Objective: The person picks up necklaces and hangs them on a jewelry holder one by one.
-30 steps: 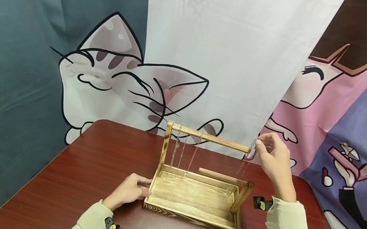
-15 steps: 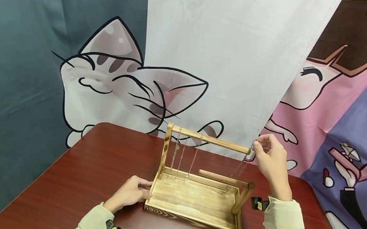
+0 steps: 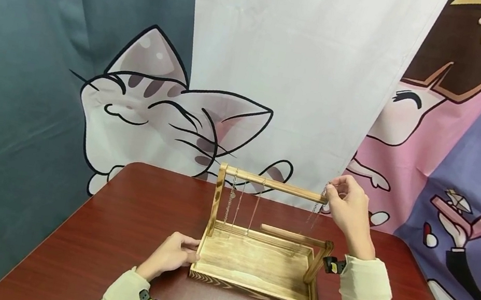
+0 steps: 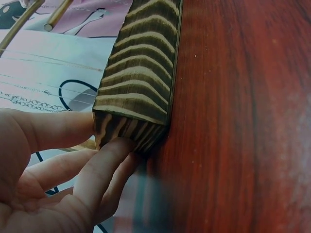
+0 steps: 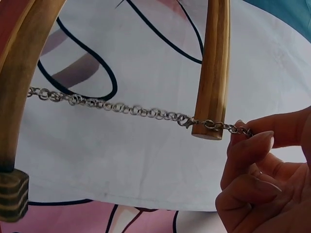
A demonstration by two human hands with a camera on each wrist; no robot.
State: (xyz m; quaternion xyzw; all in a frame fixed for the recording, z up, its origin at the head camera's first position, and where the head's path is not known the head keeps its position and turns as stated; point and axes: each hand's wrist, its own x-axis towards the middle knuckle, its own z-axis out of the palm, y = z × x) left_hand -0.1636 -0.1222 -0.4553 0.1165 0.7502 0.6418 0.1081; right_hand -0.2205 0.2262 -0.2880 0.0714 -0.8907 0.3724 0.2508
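Observation:
A wooden jewelry stand (image 3: pixel 257 263) with a shallow tray and two bars stands on the table. My left hand (image 3: pixel 173 253) holds the tray's left end, thumb at the rim and fingers against the end face. At the free right end of the upper bar (image 3: pixel 282 185), my right hand (image 3: pixel 348 207) pinches a silver chain necklace (image 5: pixel 136 110) between thumb and fingers. In the right wrist view, the necklace crosses the bar's end, with its lobster clasp (image 5: pixel 186 121) beside the bar. Its lower part hangs behind the lower bar (image 3: pixel 293 235).
Several other necklaces (image 3: pixel 229 203) hang near the left end of the upper bar. The reddish-brown table (image 3: pixel 116 219) runs back to a printed curtain (image 3: pixel 299 75) with cartoon figures.
My right hand has moved left with the necklace, bringing it from beyond the upper bar's end to over that end. The left hand stays at the tray's left end.

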